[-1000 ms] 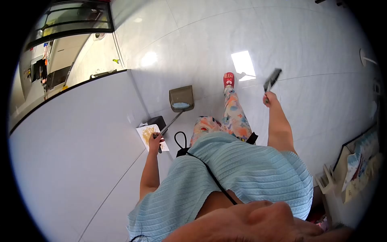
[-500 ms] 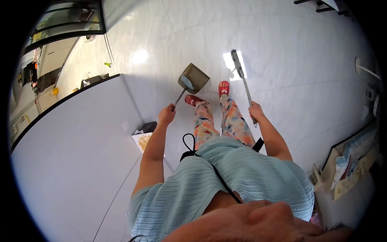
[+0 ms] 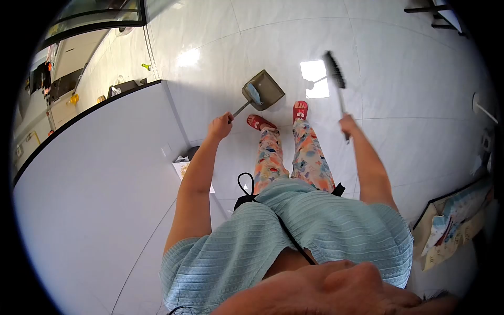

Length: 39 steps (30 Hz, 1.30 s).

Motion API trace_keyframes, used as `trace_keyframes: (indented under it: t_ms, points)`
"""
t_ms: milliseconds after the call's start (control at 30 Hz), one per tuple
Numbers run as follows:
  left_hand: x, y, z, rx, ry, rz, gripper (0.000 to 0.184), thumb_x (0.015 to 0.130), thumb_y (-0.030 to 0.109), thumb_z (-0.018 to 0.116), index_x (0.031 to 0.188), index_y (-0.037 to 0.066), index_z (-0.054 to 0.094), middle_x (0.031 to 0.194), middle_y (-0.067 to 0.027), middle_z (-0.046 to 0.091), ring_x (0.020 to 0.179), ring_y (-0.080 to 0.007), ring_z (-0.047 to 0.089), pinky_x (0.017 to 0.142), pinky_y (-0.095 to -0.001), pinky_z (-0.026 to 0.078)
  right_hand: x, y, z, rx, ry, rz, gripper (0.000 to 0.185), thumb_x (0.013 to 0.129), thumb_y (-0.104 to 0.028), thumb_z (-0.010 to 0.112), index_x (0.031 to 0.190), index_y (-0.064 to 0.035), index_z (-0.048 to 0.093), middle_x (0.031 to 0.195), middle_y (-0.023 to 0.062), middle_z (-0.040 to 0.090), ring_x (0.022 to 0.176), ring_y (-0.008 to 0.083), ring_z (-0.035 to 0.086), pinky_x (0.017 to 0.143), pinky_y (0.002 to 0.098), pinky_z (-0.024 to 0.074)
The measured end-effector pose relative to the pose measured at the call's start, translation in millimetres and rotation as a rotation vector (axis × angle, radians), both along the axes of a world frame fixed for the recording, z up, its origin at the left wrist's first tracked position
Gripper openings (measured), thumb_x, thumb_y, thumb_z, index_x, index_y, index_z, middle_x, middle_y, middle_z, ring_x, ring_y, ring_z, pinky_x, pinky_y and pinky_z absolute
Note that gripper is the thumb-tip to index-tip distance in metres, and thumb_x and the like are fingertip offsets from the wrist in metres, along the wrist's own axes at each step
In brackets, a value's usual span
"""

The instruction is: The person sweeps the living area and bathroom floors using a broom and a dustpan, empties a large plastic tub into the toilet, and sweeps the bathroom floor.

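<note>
My left hand (image 3: 220,126) is wrapped round the handle of a brownish dustpan (image 3: 272,90) with its open side facing away to the upper right. Inside the pan lies a light-blue piece (image 3: 254,94) that looks like a face mask. On the other side, my right hand (image 3: 347,125) grips the grey handle of a broom (image 3: 334,70) with dark bristles. The broom head is beyond my feet, to the right of a bright reflection on the floor. Whether its bristles touch the floor I cannot tell.
My feet in red slippers (image 3: 300,110) stand on pale floor tiles (image 3: 388,68). A white counter or half wall (image 3: 100,178) with a dark top edge runs along the left. At the lower right are bags (image 3: 446,231), and dark furniture legs (image 3: 428,9) show at the top right.
The broom has swung right and away from me, its head turning so the bristles show. The dustpan has shifted slightly right and farther out, with the light-blue piece still in it.
</note>
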<state>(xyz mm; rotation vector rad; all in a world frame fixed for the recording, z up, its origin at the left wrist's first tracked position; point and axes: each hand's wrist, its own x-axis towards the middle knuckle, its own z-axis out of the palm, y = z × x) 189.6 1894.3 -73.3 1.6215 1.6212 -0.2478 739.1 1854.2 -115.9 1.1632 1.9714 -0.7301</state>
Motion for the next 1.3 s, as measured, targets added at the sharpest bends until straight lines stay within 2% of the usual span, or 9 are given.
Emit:
trace_keyframes:
  t_ms: [67,167,367,500,733,867,967,1200,1300]
  points:
    - [0.4,3.5,5.4,-0.021,0.049,-0.012,0.018,0.078,0.020,0.056,0.096,0.019,0.057,0.087,-0.0091,0.065,0.085,-0.0312,0.061,0.072,-0.0433,0.048,-68.5,-38.1,3.4,0.004,0.161,-1.207,0.035,0.071,-0.006,0.054,0.104,0.0035,0.057,0.088,0.0246,0.059,0.071,0.0344,0.062,0.068,0.0403,0.0519]
    - [-3.0,-0.7,3.6,-0.025,0.060,0.001,0.019,0.077,0.020,0.056,0.096,0.019,0.057,0.088,-0.0084,0.065,0.085,-0.0301,0.062,0.072,-0.0427,0.048,-117.0,-49.1,40.6,-0.192,0.219,-0.835,0.050,0.074,-0.008,0.049,0.124,-0.0044,0.047,0.093,0.0231,0.061,0.071,0.0314,0.063,0.060,0.0403,0.0498]
    - [-13.7,-12.3,-3.1,-0.042,0.077,0.017,0.018,0.078,0.021,0.056,0.096,0.018,0.058,0.087,-0.0078,0.065,0.086,-0.0292,0.062,0.072,-0.0420,0.048,-102.7,-44.4,91.8,-0.099,0.113,-0.913,0.066,0.075,-0.010,0.049,0.139,-0.0191,0.033,0.090,0.0221,0.062,0.067,0.0290,0.062,0.064,0.0403,0.0494]
    - [-29.3,-26.2,-2.8,-0.029,0.020,0.037,0.018,0.077,0.021,0.057,0.095,0.017,0.058,0.086,-0.0084,0.065,0.085,-0.0296,0.061,0.072,-0.0422,0.048,-52.4,0.8,69.3,0.125,0.056,-1.083,0.068,0.074,-0.006,0.045,0.140,-0.0140,0.029,0.077,0.0191,0.061,0.050,0.0251,0.057,0.049,0.0369,0.0486]
    - [-58.6,-37.6,-12.1,-0.042,0.016,0.133,0.019,0.078,0.021,0.058,0.096,0.016,0.057,0.085,-0.0085,0.065,0.085,-0.0299,0.061,0.071,-0.0421,0.048,-25.3,130.7,8.5,-0.060,0.105,-1.430,0.023,0.073,-0.004,0.043,0.095,-0.0001,0.049,0.057,0.0141,0.053,0.042,0.0219,0.052,0.036,0.0364,0.0411]
    - [-61.5,-32.5,-19.9,-0.058,0.052,0.153,0.019,0.079,0.021,0.058,0.097,0.017,0.057,0.087,-0.0084,0.065,0.086,-0.0300,0.061,0.071,-0.0418,0.048,-108.0,67.9,-13.9,-0.096,0.050,-1.012,0.061,0.074,-0.002,0.043,0.133,0.0010,0.032,0.099,0.0248,0.056,0.053,0.0276,0.060,0.043,0.0398,0.0483]
    - [-65.5,-37.6,-20.7,-0.027,0.009,0.165,0.019,0.079,0.022,0.058,0.097,0.017,0.057,0.087,-0.0083,0.065,0.086,-0.0301,0.061,0.071,-0.0419,0.048,-140.5,13.7,16.8,-0.187,0.179,-0.709,0.064,0.073,-0.003,0.045,0.136,-0.0064,0.034,0.080,0.0223,0.061,0.052,0.0256,0.059,0.046,0.0378,0.0494]
    - [-73.4,-45.3,-19.3,-0.065,-0.012,0.186,0.020,0.079,0.023,0.058,0.098,0.017,0.056,0.088,-0.0085,0.065,0.085,-0.0305,0.061,0.072,-0.0422,0.048,-126.5,-105.0,46.6,0.061,0.518,-0.930,0.067,0.075,-0.006,0.049,0.138,-0.0184,0.035,0.079,0.0142,0.063,0.046,0.0190,0.052,0.040,0.0324,0.0436]
    - [-92.2,-51.2,-27.2,-0.045,-0.015,0.157,0.020,0.079,0.023,0.058,0.099,0.017,0.055,0.089,-0.0086,0.065,0.086,-0.0310,0.061,0.072,-0.0422,0.048,-129.3,-92.0,102.8,-0.209,0.154,-1.604,0.076,0.075,-0.003,0.044,0.144,-0.0254,0.020,0.055,0.0045,0.047,0.038,0.0146,0.043,0.034,0.0317,0.0395]
